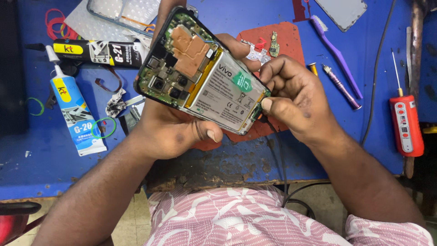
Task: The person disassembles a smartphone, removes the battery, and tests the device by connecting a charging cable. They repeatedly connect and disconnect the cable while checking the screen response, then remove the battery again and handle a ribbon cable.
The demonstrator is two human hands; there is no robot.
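Item: opened smartphone (205,73), back cover off, held tilted above the blue workbench (218,159) in front of the person's chest.

Left hand (170,130): cradles the phone from beneath, fingers wrapped round the far edge, thumb lying along the near edge. Firm grasp.

Right hand (296,98): thumb and forefinger pinched on a black cable plug (262,119) at the phone's lower end, beside the small green charging board; the remaining fingers curl in. The cable (281,168) hangs down over the bench edge.

Handling note (a judgement): the plug looks best kept square to the port and pressed straight, with the left hand bracing the frame and staying off the exposed battery (225,91) and circuit board.

Packages and labels:
- White glue tube (75,111), blue-and-yellow label, nozzle cap on, lying at left.
- Black glue tube (98,51), yellow patch on its label, lying above the white one.
- Battery: pale grey label with a green sticker.
- Red pen-shaped tool (406,125), white label, at far right.

Also present: purple toothbrush (337,52), red mat (277,43) with small parts, rubber bands (red and green) at left.
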